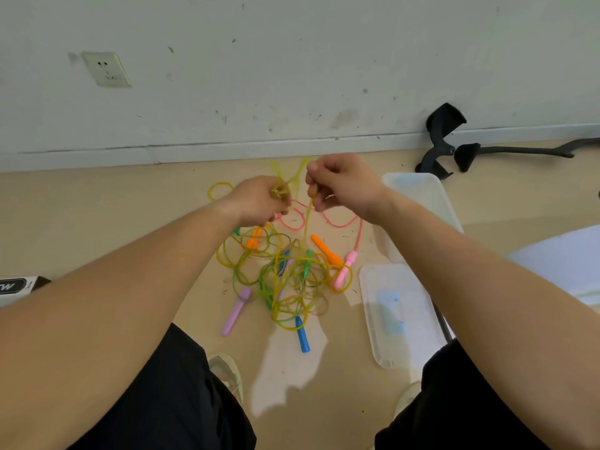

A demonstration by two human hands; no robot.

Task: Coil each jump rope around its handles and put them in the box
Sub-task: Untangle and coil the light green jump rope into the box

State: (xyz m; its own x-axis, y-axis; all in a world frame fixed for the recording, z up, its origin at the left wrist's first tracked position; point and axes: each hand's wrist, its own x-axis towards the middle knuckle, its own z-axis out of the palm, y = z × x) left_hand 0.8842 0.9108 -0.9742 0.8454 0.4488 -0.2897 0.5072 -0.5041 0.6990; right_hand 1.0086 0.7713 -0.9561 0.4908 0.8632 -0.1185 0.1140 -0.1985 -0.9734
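While the left hand [259, 203] is clamped round a bunch of translucent yellow plastic cord [307, 217] and the right hand [344, 186] pinches one strand of it, that strand hangs straight down into the tangled heap of jump ropes [285, 277] on the tan floor [181, 203], toward its wall edge. A hard pull would likely cinch the loops into knots, or drag neighbouring ropes along.

Counted: two orange plastic handles [326, 250], one pink handle [344, 271], one lilac handle [235, 311] and one blue handle [302, 334] lie clear. Green ends and another blue are half buried.

Two translucent white plastic tubs [431, 190] sit right of the heap. I cannot tell which is the box and which the lid — no rope shows in either.
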